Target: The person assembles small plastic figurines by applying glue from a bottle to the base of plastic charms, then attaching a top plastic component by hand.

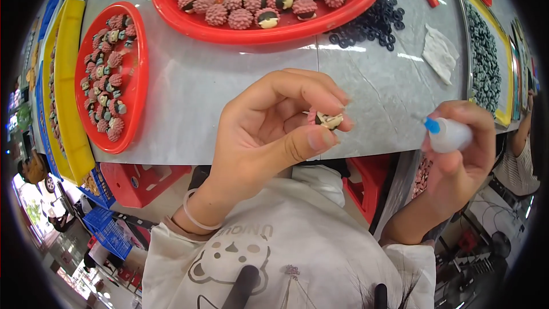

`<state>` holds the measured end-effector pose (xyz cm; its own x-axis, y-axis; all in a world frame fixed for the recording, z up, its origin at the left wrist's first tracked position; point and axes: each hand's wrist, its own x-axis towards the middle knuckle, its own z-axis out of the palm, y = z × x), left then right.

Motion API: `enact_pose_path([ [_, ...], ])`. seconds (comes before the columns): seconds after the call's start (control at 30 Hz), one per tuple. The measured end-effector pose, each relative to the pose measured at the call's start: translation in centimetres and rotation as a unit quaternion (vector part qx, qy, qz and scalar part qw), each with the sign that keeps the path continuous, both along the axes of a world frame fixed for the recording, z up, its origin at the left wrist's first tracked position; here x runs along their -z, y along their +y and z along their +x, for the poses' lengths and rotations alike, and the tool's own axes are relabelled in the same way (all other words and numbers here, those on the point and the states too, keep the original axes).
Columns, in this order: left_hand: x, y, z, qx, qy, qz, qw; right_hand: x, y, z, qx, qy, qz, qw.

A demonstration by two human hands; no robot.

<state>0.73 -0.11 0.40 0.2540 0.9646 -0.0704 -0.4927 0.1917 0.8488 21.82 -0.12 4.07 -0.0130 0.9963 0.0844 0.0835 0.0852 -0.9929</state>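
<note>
My left hand [269, 131] pinches a small pink spiky toy piece [327, 119] with a cream and black underside between thumb and fingertips, just above the grey table's near edge. My right hand [464, 154] is closed around a small white squeeze bottle with a blue nozzle [447, 134]; the nozzle points left toward the piece, a short gap away. A pale band sits on my left wrist.
A large red tray [171, 6] of pink spiky pieces lies at the back, a smaller red tray [137, 80] at left beside yellow trays [68, 97]. Black rings [374, 26] and a crumpled tissue [439, 52] lie on the grey table [194, 97]. A yellow tray of dark pieces [486, 57] stands right.
</note>
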Motion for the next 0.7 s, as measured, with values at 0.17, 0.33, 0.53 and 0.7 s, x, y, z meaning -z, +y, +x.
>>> enact_pose_path([
  [0.17, 0.0, -0.1, 0.4, -0.013, -0.036, -0.027, 0.999, 0.5, 0.4, 0.3, 0.012, -0.006, 0.080, 0.997],
  [0.33, 0.0, 0.1, 0.1, 0.001, 0.049, -0.021, 0.999, 0.1, 0.5, 0.6, -0.063, -0.015, 0.098, 0.993],
  [0.53, 0.7, 0.0, 0.3, -0.016, -0.028, 0.045, 0.998, 0.0, 0.8, -0.1, -0.082, -0.035, 0.151, 0.984],
  [0.7, 0.1, 0.1, 0.4, -0.009, -0.001, -0.020, 1.000, -0.4, 0.5, -0.6, -0.042, -0.100, 0.127, 0.986],
])
